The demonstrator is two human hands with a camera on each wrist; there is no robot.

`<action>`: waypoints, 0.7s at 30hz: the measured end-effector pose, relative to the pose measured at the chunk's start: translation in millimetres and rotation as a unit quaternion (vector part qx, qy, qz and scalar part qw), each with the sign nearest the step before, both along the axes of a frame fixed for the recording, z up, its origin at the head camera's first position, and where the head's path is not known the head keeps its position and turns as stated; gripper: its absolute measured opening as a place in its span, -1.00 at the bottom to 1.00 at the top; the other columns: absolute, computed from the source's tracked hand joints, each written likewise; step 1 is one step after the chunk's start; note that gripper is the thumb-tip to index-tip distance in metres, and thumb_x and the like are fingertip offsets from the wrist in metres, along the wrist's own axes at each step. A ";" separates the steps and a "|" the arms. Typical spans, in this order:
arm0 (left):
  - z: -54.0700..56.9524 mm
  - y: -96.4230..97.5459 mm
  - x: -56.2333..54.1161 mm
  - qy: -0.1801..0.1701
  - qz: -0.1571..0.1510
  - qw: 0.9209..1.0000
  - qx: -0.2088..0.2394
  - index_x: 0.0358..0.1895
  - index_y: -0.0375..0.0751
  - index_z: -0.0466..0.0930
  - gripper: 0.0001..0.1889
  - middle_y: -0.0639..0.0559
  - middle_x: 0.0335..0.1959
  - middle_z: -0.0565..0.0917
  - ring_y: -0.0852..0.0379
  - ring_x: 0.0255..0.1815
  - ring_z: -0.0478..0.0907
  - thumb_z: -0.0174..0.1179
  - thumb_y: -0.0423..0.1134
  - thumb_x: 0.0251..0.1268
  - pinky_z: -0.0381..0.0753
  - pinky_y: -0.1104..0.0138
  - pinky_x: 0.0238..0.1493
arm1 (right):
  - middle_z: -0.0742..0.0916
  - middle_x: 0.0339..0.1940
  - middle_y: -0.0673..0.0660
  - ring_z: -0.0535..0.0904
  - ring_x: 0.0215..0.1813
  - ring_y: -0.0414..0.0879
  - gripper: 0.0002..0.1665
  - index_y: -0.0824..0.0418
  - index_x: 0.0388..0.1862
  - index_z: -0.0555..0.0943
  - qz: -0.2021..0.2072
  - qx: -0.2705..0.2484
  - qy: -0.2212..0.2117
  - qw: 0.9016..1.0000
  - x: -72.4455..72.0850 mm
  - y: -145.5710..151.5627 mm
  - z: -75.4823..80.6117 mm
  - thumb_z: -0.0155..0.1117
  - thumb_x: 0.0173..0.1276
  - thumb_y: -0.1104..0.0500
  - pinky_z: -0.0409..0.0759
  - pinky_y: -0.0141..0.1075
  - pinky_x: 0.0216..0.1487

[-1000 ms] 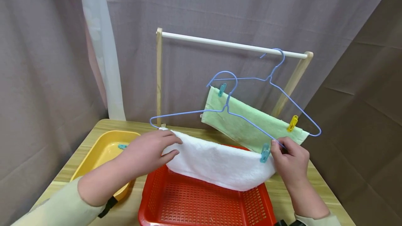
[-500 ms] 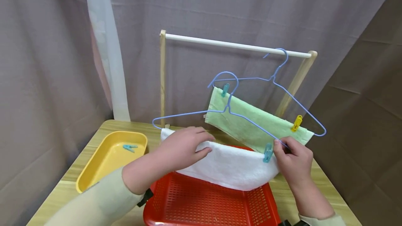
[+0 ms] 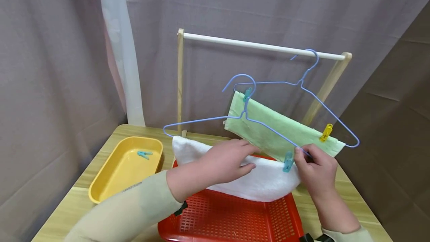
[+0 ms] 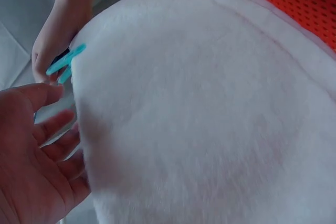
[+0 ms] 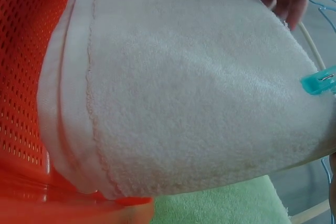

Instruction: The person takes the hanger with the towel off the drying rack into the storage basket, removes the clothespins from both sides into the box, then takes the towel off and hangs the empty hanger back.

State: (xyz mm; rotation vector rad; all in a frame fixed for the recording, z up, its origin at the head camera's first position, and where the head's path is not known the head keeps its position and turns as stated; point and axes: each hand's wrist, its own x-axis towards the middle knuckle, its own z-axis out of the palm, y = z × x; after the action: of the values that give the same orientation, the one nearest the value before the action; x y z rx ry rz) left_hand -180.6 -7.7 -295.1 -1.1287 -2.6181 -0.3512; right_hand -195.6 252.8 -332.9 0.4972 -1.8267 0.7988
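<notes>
A white towel (image 3: 268, 184) is draped over the bottom bar of a blue wire hanger (image 3: 244, 114). One teal clothespin (image 3: 288, 161) clips the towel near its right end. My right hand (image 3: 317, 167) pinches the hanger's right corner between thumb and curled fingers. With fingers spread and loosely bent, my left hand (image 3: 231, 161) is at the towel's top edge, left of the clothespin. In the left wrist view, the left palm (image 4: 31, 156) shows nothing held, and the fingers lie partly behind the towel's edge. The right hand is mostly out of the right wrist view.
Below the towel stands a red perforated basket (image 3: 231, 219). A yellow tray (image 3: 117, 171) at left holds a teal clothespin (image 3: 144, 154). Behind, a second hanger (image 3: 302, 81) with a clipped green towel (image 3: 275, 126) hangs from the white rod (image 3: 242, 43) of a wooden rack.
My left hand has moved right along the towel's top edge, from its left end toward the teal clothespin. My right hand keeps hold of the hanger's corner. The head view has shifted slightly.
</notes>
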 end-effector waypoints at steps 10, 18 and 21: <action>-4.0 31.9 -6.8 -0.060 -0.009 0.998 0.033 0.34 0.10 0.45 -0.45 0.27 0.06 0.60 0.32 0.06 0.53 0.12 0.23 0.39 0.52 0.40 0.04 | 0.49 -0.74 0.01 0.29 -0.57 -0.41 -0.78 0.30 -0.68 0.56 0.009 0.000 0.009 1.000 -5.6 0.2 -4.8 0.30 0.05 0.21 0.23 -0.62 -0.43; 2.6 48.9 -8.3 -0.081 0.001 0.996 0.049 0.32 0.13 0.44 -0.49 0.32 -0.07 0.61 0.42 -0.11 0.51 0.10 0.22 0.41 0.48 0.50 -0.17 | 0.49 -0.74 0.02 0.29 -0.57 -0.43 -0.78 0.30 -0.68 0.56 0.020 -0.003 0.005 1.000 -9.4 -2.4 -6.8 0.29 0.05 0.21 0.23 -0.63 -0.43; 4.9 53.1 -10.5 -0.091 0.007 0.995 0.050 0.33 0.12 0.43 -0.49 0.32 -0.03 0.62 0.44 -0.08 0.53 0.09 0.20 0.42 0.47 0.53 -0.16 | 0.49 -0.74 0.02 0.30 -0.57 -0.42 -0.77 0.30 -0.69 0.55 0.015 0.001 0.007 1.000 -10.7 -4.0 -6.8 0.28 0.05 0.20 0.23 -0.59 -0.45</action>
State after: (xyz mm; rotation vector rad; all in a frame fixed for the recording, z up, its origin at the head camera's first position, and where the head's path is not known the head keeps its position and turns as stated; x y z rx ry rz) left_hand -191.1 45.4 -290.2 -1.0917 -2.7271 -0.6013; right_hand -206.4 248.8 -339.7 0.5318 -1.8108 0.8108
